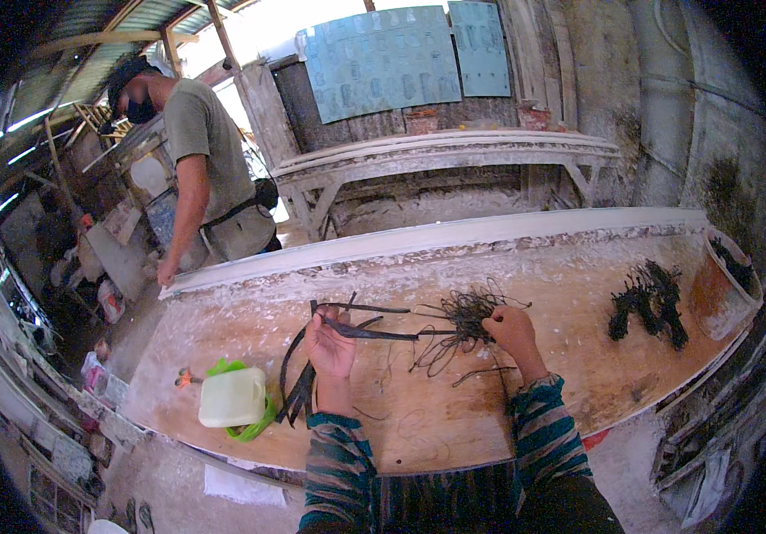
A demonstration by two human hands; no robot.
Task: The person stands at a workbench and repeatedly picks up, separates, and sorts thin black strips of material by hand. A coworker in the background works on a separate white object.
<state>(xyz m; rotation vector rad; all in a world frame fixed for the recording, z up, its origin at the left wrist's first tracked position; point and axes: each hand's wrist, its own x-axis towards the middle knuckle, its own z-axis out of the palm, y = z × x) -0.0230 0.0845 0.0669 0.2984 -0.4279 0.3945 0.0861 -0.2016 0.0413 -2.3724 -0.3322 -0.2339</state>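
My left hand, palm turned up, is closed on flat black strips. More of these strips hang from it down onto the wooden tabletop. Thin black strands run from the strips toward a loose tangle of black cord in the middle of the table. My right hand has its fingers pinched at the right side of that tangle. Its loops spread over the wood, and exactly which strands lie between the fingers cannot be made out.
A pale lidded container with a green base and orange-handled scissors are at the left. Bundled black cords and a tipped bucket lie right. A white-coated board edges the far side; a co-worker stands beyond.
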